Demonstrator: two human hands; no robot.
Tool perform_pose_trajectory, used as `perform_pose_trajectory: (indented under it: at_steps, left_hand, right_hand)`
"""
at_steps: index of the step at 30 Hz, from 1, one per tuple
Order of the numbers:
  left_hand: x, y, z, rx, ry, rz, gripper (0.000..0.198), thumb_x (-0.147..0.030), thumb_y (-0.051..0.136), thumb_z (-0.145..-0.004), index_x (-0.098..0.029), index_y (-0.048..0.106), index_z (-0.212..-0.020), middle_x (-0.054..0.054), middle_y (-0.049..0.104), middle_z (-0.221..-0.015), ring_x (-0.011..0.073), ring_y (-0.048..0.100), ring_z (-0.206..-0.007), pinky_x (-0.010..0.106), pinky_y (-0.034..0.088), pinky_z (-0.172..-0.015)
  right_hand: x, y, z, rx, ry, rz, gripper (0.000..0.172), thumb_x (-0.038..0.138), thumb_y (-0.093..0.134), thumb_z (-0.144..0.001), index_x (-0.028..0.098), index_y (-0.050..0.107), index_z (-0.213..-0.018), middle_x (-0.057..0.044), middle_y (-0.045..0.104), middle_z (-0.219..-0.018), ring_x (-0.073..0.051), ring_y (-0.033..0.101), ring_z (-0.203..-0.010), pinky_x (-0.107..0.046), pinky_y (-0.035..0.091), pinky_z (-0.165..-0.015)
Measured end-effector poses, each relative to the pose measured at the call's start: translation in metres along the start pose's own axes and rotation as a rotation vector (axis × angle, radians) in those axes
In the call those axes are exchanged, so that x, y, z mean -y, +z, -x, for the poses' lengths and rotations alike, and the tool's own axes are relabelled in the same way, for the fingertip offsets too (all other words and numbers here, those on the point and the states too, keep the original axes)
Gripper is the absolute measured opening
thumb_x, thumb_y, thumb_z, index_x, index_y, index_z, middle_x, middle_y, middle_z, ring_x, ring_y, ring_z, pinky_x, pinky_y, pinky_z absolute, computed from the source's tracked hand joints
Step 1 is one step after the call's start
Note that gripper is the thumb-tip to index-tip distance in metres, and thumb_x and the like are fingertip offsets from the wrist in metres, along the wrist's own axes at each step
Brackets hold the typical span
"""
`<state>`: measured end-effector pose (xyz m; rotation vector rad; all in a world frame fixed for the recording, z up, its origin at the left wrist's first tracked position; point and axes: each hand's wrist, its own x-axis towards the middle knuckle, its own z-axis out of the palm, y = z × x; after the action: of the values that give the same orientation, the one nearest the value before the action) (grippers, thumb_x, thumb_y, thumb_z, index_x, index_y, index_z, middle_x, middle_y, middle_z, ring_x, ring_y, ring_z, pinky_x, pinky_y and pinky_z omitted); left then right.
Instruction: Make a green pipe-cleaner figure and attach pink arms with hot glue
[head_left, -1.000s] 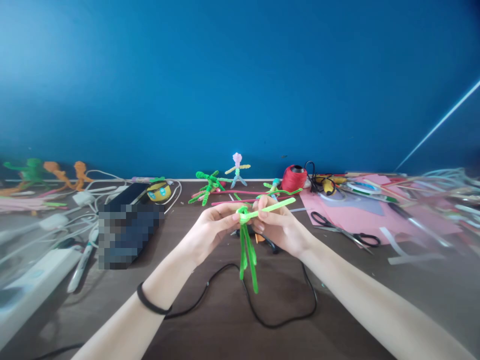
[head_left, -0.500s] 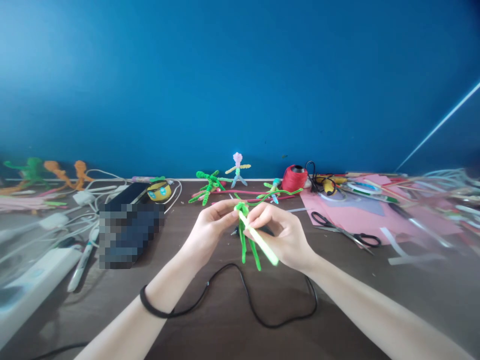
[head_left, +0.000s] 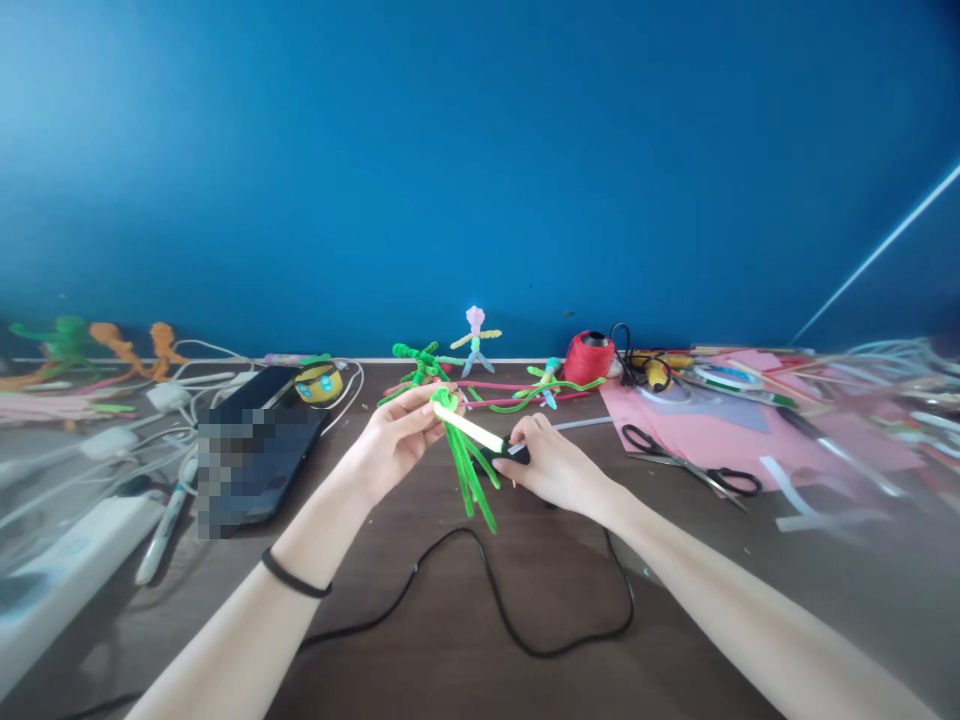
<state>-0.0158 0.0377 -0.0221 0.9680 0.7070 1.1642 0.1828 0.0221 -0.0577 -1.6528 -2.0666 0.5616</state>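
Note:
Between the fingertips of my left hand (head_left: 401, 435) is the looped top of a bundle of green pipe cleaners (head_left: 466, 470), whose loose ends hang down. A pale, whitish-green stick (head_left: 472, 428) slants from those fingertips toward my right hand (head_left: 559, 465). The fingers of my right hand are closed around a black corded tool (head_left: 517, 453) low over the table; most of it is hidden, so its exact kind is unclear. A black cord (head_left: 517, 635) curves across the table in front of my hands.
Behind my hands are pipe-cleaner figures (head_left: 475, 335) and a red thread spool (head_left: 589, 357). Scissors (head_left: 694, 465) and pink paper (head_left: 810, 450) lie right. At left are a dark phone (head_left: 289, 470), a marker (head_left: 166, 530), white cables and a power strip (head_left: 75, 560).
My left hand has moved left with the green pipe cleaners and the pale stick. My right hand has let go of the stick, moved slightly down, and closed on the black tool.

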Motion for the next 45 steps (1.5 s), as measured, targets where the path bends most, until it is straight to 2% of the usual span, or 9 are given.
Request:
perform_pose_trajectory:
  at_steps: [4, 11, 15, 19, 24, 28, 33, 38, 45]
  left_hand:
    - [-0.002, -0.001, 0.001, -0.002, -0.024, 0.006, 0.02, -0.015, 0.07, -0.061, -0.016, 0.07, -0.08, 0.005, 0.071, -0.082, 0.0169, 0.064, -0.085, 0.022, 0.049, -0.077]
    - [0.002, -0.016, -0.005, -0.035, -0.048, 0.11, 0.022, -0.008, 0.061, -0.066, -0.012, 0.068, -0.087, 0.009, 0.071, -0.084, 0.0165, 0.065, -0.079, 0.021, 0.05, -0.068]
    - [0.006, -0.024, -0.008, -0.065, -0.055, 0.186, 0.032, -0.004, 0.052, -0.073, -0.013, 0.063, -0.101, 0.008, 0.07, -0.087, 0.0154, 0.065, -0.079, 0.021, 0.05, -0.068]
    - [0.016, -0.03, -0.012, -0.11, -0.097, 0.274, 0.028, -0.003, 0.047, -0.076, -0.01, 0.063, -0.098, 0.008, 0.069, -0.088, 0.0142, 0.064, -0.078, 0.019, 0.05, -0.066]
    - [0.038, -0.033, -0.018, -0.119, -0.211, 0.34, 0.02, -0.007, 0.047, -0.079, -0.007, 0.063, -0.091, 0.008, 0.068, -0.081, 0.0112, 0.062, -0.067, 0.018, 0.049, -0.059]
    - [0.054, -0.03, -0.022, -0.05, -0.284, 0.364, 0.019, -0.008, 0.047, -0.08, -0.008, 0.064, -0.087, 0.008, 0.067, -0.082, 0.0111, 0.062, -0.069, 0.019, 0.047, -0.06]
    - [0.066, -0.031, -0.026, 0.078, -0.298, 0.322, 0.019, -0.011, 0.052, -0.077, -0.009, 0.065, -0.091, 0.009, 0.067, -0.087, 0.0129, 0.061, -0.073, 0.021, 0.046, -0.065]
    - [0.07, -0.031, -0.029, 0.173, -0.325, 0.289, 0.019, -0.012, 0.058, -0.074, -0.009, 0.066, -0.091, 0.009, 0.068, -0.085, 0.0127, 0.061, -0.072, 0.021, 0.045, -0.067]
    - [0.073, -0.028, -0.029, 0.244, -0.336, 0.252, 0.015, -0.011, 0.06, -0.073, -0.009, 0.066, -0.086, 0.008, 0.068, -0.078, 0.0132, 0.061, -0.072, 0.022, 0.044, -0.069]
  right_hand:
    - [0.003, -0.006, 0.006, 0.102, 0.074, 0.18, 0.036, 0.038, 0.06, -0.069, 0.018, 0.041, -0.092, -0.011, 0.054, -0.095, -0.028, 0.058, -0.082, -0.03, 0.037, -0.058]
    - [-0.005, -0.007, -0.002, 0.194, 0.171, 0.093, 0.048, 0.036, 0.064, -0.062, 0.018, 0.037, -0.097, -0.006, 0.061, -0.077, -0.023, 0.058, -0.065, -0.026, 0.033, -0.052]
    - [-0.023, 0.002, -0.002, 0.105, 0.208, -0.339, 0.048, 0.027, 0.066, -0.059, 0.018, 0.037, -0.096, -0.001, 0.059, -0.071, -0.015, 0.054, -0.057, -0.026, 0.037, -0.054]
    - [-0.035, -0.002, 0.004, 0.058, 0.225, -0.876, 0.035, 0.026, 0.07, -0.056, 0.015, 0.047, -0.081, -0.001, 0.06, -0.067, -0.014, 0.055, -0.058, -0.029, 0.042, -0.059]
    - [-0.042, -0.007, 0.004, 0.096, 0.205, -1.147, 0.024, 0.023, 0.069, -0.06, 0.013, 0.061, -0.08, 0.001, 0.058, -0.057, -0.011, 0.054, -0.055, -0.027, 0.042, -0.059]
    - [-0.045, 0.005, 0.001, 0.149, 0.138, -1.338, 0.018, 0.023, 0.066, -0.066, 0.014, 0.064, -0.082, -0.001, 0.061, -0.065, -0.012, 0.057, -0.062, -0.026, 0.044, -0.063]
    - [-0.044, 0.018, 0.0, 0.196, 0.059, -1.393, 0.012, 0.024, 0.064, -0.07, 0.014, 0.064, -0.076, -0.005, 0.063, -0.082, -0.017, 0.061, -0.078, -0.028, 0.045, -0.069]
    - [-0.038, 0.021, 0.003, 0.187, 0.05, -1.247, 0.021, 0.033, 0.065, -0.068, 0.013, 0.059, -0.064, -0.001, 0.059, -0.06, -0.012, 0.055, -0.053, -0.028, 0.043, -0.057]
    - [-0.039, 0.028, 0.003, 0.186, 0.095, -1.09, 0.029, 0.038, 0.064, -0.069, 0.013, 0.056, -0.057, 0.0, 0.055, -0.053, -0.01, 0.05, -0.047, -0.026, 0.042, -0.052]
